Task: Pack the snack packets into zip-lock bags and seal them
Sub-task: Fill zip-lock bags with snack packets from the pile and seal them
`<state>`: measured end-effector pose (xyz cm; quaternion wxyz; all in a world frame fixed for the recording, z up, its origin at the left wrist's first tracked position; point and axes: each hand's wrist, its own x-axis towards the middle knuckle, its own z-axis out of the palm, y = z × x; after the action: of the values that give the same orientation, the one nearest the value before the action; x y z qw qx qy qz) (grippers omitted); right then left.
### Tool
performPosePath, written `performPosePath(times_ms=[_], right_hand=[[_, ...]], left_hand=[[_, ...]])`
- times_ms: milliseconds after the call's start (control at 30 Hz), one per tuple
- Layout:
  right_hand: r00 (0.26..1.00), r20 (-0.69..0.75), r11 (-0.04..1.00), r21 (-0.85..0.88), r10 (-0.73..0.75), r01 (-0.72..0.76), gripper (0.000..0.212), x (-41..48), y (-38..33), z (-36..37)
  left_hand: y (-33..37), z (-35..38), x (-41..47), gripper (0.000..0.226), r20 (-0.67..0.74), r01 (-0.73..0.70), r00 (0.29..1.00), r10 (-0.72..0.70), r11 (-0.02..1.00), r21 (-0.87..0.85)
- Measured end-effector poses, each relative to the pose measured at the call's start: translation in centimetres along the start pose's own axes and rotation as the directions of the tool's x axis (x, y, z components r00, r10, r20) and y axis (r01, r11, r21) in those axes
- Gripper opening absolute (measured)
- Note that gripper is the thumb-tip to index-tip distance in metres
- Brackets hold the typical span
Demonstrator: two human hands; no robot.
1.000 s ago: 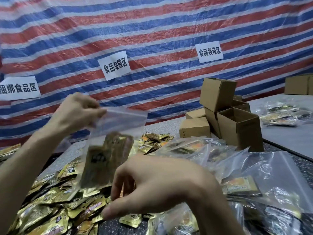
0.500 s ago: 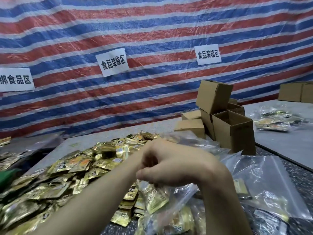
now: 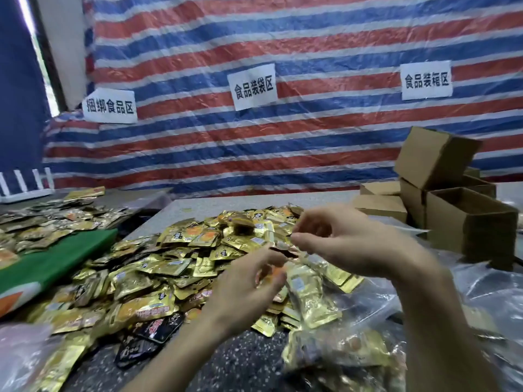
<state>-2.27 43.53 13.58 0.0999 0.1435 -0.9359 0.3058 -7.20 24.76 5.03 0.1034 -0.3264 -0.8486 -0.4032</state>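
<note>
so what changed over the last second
The left hand came down from its raised hold, bringing the zip-lock bag low over the loose packet pile; it and the right hand now seem to pinch the bag's top edge together. The pile and the cardboard boxes stayed put.

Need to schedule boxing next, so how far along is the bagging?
Done: at least one filled bag lies at the near right. In hand: the left hand and right hand pinch the top of a zip-lock bag holding gold packets, apparently sealing it. Left: a large loose pile of snack packets covers the table, and the cardboard boxes stand open, so most remains.
</note>
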Motion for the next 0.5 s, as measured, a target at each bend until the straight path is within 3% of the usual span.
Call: performPosePath(times_ms=[133,233,300,400,433,500], right_hand=[[0.987,-0.004,0.986,0.041,-0.161,0.161,0.011,0.7,-1.9,1.8],[0.971,0.042,0.971,0.05,-0.235,0.233,0.01,1.1,-3.2,3.2],[0.964,0.081,0.967,0.055,-0.254,0.25,0.012,1.3,-3.8,4.1],[0.949,0.139,0.959,0.024,-0.283,0.283,0.024,1.5,-4.8,4.9],[0.945,0.156,0.957,0.011,-0.288,0.29,0.027,1.5,-5.1,5.1],[0.939,0.178,0.953,-0.017,-0.294,0.302,0.03,1.6,-5.3,5.2]], left_hand=[[-6.0,-5.1,-6.3,0.022,-0.173,0.173,0.974,-0.145,0.973,0.153],[-10.2,-9.0,-10.3,0.023,-0.343,0.401,0.885,-0.315,0.89,0.217],[-12.4,-11.4,-13.2,0.026,-0.499,0.62,0.75,-0.434,0.724,0.302],[-15.8,-14.3,-16.8,0.049,-0.63,0.828,0.559,-0.54,0.32,0.46],[-16.5,-15.1,-17.8,0.058,-0.616,0.85,0.506,-0.603,0.231,0.473],[-17.9,-16.2,-19.3,0.056,-0.558,0.86,0.452,-0.696,0.173,0.48]])
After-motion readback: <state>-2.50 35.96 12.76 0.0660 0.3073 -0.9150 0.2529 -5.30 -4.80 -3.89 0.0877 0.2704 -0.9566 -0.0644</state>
